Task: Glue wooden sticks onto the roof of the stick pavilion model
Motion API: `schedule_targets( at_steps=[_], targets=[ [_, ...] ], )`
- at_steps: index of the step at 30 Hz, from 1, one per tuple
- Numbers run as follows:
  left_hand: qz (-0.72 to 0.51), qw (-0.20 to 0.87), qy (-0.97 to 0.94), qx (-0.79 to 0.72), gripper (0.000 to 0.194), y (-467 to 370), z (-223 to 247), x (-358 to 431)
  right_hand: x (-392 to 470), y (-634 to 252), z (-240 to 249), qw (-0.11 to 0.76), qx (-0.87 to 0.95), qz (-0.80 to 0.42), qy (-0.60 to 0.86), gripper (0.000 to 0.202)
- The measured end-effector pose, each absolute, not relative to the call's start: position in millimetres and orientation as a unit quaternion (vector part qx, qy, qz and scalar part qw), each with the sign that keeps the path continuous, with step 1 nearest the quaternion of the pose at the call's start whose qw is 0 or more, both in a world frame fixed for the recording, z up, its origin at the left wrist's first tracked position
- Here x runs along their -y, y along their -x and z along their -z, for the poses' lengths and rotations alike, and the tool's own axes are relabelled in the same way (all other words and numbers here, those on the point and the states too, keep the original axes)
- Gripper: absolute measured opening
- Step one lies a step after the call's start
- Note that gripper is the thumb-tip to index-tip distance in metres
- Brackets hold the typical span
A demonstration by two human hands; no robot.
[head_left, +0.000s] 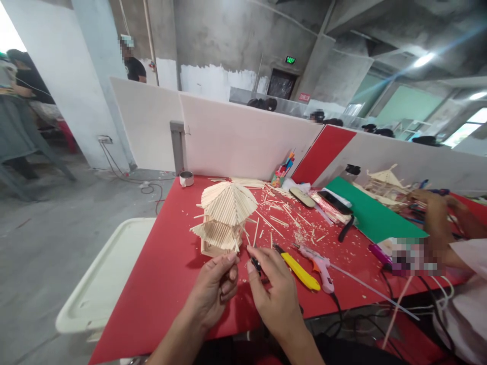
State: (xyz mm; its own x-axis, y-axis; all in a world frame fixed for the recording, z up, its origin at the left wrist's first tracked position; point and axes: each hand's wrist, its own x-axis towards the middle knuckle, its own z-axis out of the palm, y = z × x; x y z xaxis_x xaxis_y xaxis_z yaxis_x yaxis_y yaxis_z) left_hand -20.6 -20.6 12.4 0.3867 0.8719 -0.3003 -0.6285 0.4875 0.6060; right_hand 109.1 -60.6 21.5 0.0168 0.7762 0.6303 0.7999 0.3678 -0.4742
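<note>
A pavilion model of thin wooden sticks (229, 204) with a two-tiered roof stands on the red table (152, 304). Just in front of its near corner is my left hand (218, 289), its thumb and forefinger pinched together; what they hold, if anything, is too small to tell. My right hand (274, 289) is curled round a small dark tool (255, 263), mostly hidden by the fingers, close to the model's right corner. A yellow cutter (300, 271) lies right of my right hand, and beyond it a pink glue gun (317, 263).
Cut sticks and scraps (289, 218) litter the table behind the glue gun. A pen cup (278, 177), a tape roll (186, 178) and a phone (335, 202) sit farther back. At right, a person's hands work by another stick model (388, 180). Cables hang at the near right edge.
</note>
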Motion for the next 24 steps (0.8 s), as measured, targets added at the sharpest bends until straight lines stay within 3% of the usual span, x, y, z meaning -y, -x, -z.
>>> schedule_targets(
  at_steps=[7, 9, 13, 16, 20, 24],
  targets=[
    [-0.467, 0.804, -0.215, -0.299, 0.03, 22, -12, 25, 61, -114, -17, 0.431, 0.684, 0.052, 0.587, 0.026],
    [-0.463, 0.8, -0.235, -0.3, 0.029, 19, -9, 30, 70, -122, -4, 0.362, 0.667, 0.07, 0.648, 0.035],
    [-0.452, 0.787, -0.276, -0.316, 0.029, 9, 0, 42, 95, -135, 25, 0.154, 0.612, 0.019, 0.775, 0.079],
    [-0.455, 0.773, -0.293, -0.331, 0.029, -1, 4, 48, 109, -134, 34, 0.076, 0.591, -0.037, 0.803, 0.089],
    [-0.459, 0.761, -0.305, -0.342, 0.03, -11, 0, 49, 107, -136, 30, 0.074, 0.597, -0.077, 0.795, 0.082],
    [-0.47, 0.748, -0.315, -0.346, 0.031, -14, -3, 49, 97, -157, 35, 0.143, 0.587, -0.065, 0.794, 0.073]
  ],
)
